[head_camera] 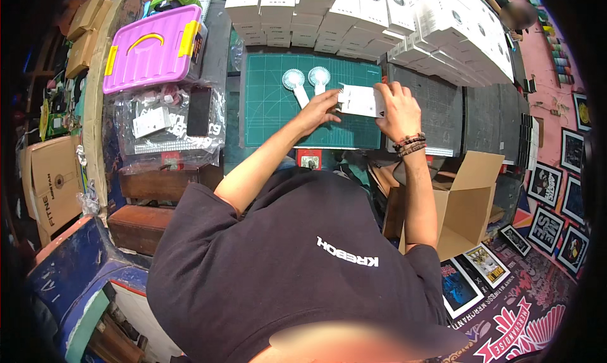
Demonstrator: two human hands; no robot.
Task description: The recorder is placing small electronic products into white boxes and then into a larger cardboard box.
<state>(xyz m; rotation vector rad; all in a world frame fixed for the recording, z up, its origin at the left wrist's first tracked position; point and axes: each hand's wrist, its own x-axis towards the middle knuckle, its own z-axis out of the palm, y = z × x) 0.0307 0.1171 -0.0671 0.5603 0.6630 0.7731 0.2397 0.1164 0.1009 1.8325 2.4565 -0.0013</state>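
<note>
Both my hands hold a small white carton (361, 101) above a green cutting mat (265, 121). My right hand (399, 108), with beaded bracelets at the wrist, grips the carton's right end. At the left end, where small flaps stick out, are the fingers of my left hand (318, 112); its thumb is spread lower down. Two white handheld mini fans lie on the mat beyond my left hand. The left fan (294, 81) has its handle slanting towards that hand. The right fan (319, 76) has its handle partly hidden behind the hand. The carton's inside cannot be seen.
Stacked white boxes (315, 19) line the back, with more boxes (455, 26) to the right. At left stand a purple-lidded storage box (151, 47), a smartphone (199, 111) and a small white box (151, 122) on clear plastic. An open cardboard box (467, 211) stands by my right arm.
</note>
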